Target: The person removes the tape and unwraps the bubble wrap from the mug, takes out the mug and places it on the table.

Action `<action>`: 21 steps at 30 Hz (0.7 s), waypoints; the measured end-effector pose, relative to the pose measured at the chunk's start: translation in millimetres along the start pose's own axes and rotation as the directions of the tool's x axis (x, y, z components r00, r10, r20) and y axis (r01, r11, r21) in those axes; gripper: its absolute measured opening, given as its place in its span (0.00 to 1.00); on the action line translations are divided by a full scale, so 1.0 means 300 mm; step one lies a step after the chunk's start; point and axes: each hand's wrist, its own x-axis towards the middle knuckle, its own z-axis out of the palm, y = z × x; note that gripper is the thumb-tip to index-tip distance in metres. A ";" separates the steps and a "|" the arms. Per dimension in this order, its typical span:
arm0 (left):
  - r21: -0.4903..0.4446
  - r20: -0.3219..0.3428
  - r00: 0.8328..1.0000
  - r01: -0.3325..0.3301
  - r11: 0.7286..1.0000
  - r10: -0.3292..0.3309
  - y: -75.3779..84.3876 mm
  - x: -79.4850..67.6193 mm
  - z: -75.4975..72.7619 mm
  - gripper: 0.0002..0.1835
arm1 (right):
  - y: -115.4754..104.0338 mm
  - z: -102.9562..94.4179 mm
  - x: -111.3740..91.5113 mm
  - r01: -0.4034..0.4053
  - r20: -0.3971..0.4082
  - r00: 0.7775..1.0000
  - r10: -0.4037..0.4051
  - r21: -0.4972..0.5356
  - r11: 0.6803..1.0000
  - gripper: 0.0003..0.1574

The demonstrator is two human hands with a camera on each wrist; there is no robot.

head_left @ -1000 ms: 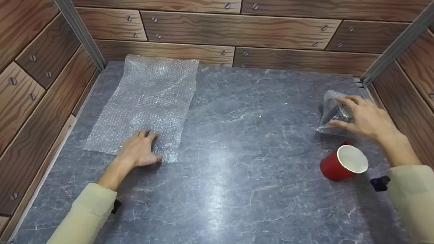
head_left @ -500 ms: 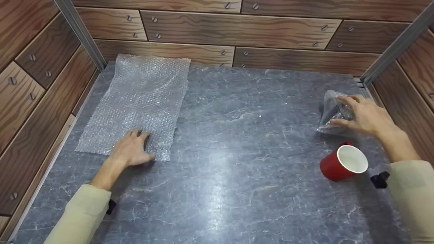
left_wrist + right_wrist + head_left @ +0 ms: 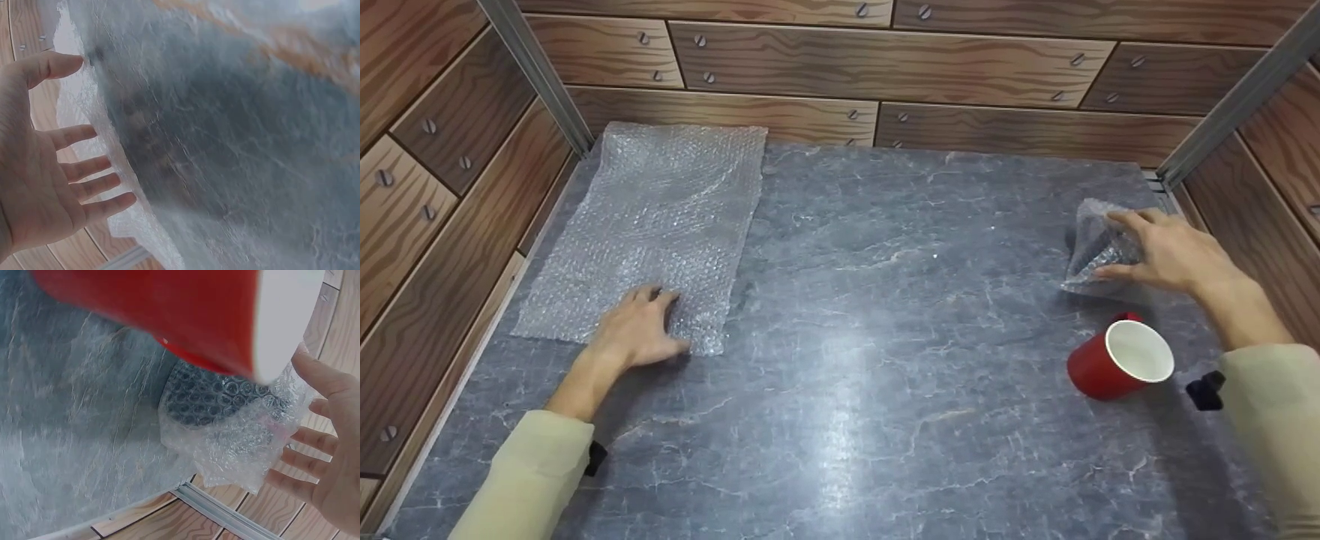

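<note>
A flat sheet of bubble wrap (image 3: 660,217) lies at the left of the grey table, its far edge against the back wall. My left hand (image 3: 634,330) rests on its near edge, fingers spread and nearly straight. At the far right lies a bundle of bubble wrap (image 3: 225,416) around something dark, whose kind I cannot make out. Over its right side is my right hand (image 3: 1177,251), thumb and fingers spread apart and touching the wrap. A red mug (image 3: 1110,360), white inside, stands just in front of that hand.
The table (image 3: 885,315) has a grey marble pattern. Wood-print walls (image 3: 885,64) close it in at the back and both sides. Metal posts (image 3: 1237,97) stand at the back corners.
My left hand has slid left, and the flat bubble wrap has moved left with it. My right hand has barely shifted; the bundle and the mug stay in place.
</note>
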 end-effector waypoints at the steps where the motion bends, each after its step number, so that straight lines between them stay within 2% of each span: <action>1: 0.000 0.002 1.000 0.002 1.000 -0.002 -0.003 0.000 -0.001 0.52 | 0.000 -0.002 0.001 0.004 0.006 1.000 -0.004 -0.002 1.000 0.67; 11: -0.010 0.012 1.000 0.019 1.000 -0.019 -0.029 -0.008 -0.008 0.53 | 0.006 -0.015 0.018 0.023 0.051 0.998 -0.022 -0.001 1.000 0.69; 21: -0.028 0.027 0.999 0.034 0.999 -0.033 -0.035 -0.013 -0.015 0.53 | -0.006 -0.015 0.033 0.005 0.100 0.995 -0.001 -0.041 0.999 0.67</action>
